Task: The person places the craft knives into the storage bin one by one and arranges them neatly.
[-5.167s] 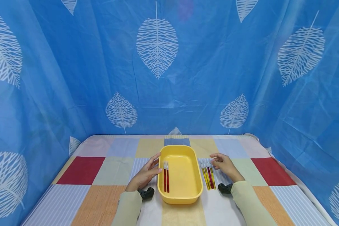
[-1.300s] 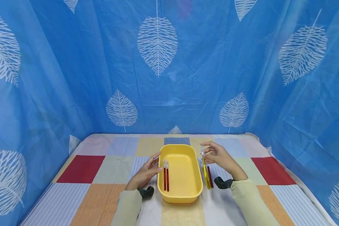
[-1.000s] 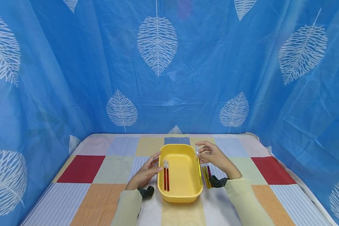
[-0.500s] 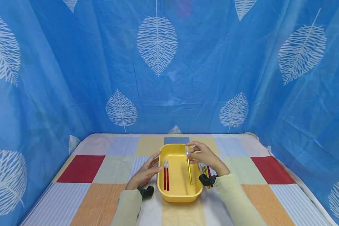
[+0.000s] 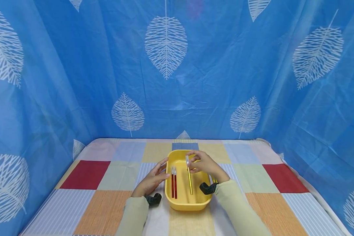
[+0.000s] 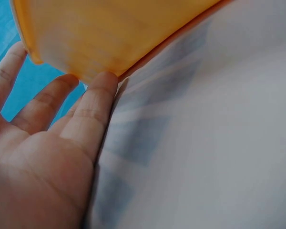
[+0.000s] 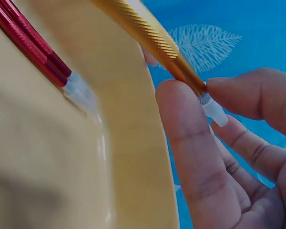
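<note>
My right hand (image 5: 206, 164) pinches the capped end of a gold craft knife (image 5: 190, 182) above the yellow tray (image 5: 189, 207). In the right wrist view, thumb and finger meet near the knurled collar, and a whitish clear cap (image 7: 214, 112) sticks out beyond them. Two red craft knives (image 5: 174, 187) lie side by side along the tray's left part, their clear caps pointing to the far end. My left hand (image 5: 150, 183) stays at the tray's left side, its fairly straight fingers touching the outer wall in the left wrist view.
Right of the tray, partly behind my right wrist, more gold craft knives (image 5: 214, 180) show on the patchwork tablecloth (image 5: 115, 177). A blue leaf-print curtain (image 5: 203, 98) surrounds the table. Each wrist wears a black device.
My right hand has picked up a gold craft knife from the group beside the tray and carried it left, over the rim, towards the red ones. My left hand has stayed in place.
</note>
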The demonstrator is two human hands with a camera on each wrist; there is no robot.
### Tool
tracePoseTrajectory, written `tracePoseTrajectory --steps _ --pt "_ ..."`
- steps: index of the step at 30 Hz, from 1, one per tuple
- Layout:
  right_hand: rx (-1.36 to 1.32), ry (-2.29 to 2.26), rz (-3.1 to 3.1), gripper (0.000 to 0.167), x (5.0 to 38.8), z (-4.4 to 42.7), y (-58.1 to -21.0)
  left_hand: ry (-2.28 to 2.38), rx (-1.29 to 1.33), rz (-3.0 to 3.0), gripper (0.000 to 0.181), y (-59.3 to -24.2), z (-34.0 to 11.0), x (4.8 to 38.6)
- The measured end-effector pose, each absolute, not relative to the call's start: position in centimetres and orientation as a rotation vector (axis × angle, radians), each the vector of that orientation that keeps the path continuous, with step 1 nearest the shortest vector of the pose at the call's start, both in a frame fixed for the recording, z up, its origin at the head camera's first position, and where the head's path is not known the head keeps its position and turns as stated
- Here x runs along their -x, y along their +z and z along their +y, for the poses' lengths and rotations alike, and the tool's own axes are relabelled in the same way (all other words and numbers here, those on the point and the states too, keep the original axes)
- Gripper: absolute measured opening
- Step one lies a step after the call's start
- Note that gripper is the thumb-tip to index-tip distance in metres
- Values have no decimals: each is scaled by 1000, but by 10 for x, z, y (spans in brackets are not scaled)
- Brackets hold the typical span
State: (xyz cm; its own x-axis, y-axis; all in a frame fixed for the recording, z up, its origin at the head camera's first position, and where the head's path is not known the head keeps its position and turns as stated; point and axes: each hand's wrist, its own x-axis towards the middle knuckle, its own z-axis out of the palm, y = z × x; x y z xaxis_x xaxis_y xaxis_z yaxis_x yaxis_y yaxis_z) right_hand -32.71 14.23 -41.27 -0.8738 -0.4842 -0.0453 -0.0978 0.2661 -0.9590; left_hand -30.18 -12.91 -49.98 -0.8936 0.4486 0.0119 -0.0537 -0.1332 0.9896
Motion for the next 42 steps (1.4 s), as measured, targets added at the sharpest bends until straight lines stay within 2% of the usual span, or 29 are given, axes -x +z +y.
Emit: tracePoseTrajectory --steps 19,42 --pt "422 -1574 2232 42 335 120 -428 2093 -446 1789 87 -502 -130 303" --pt "289 -1412 2323 39 338 96 -439 2097 -437 1790 83 -500 -128 300"
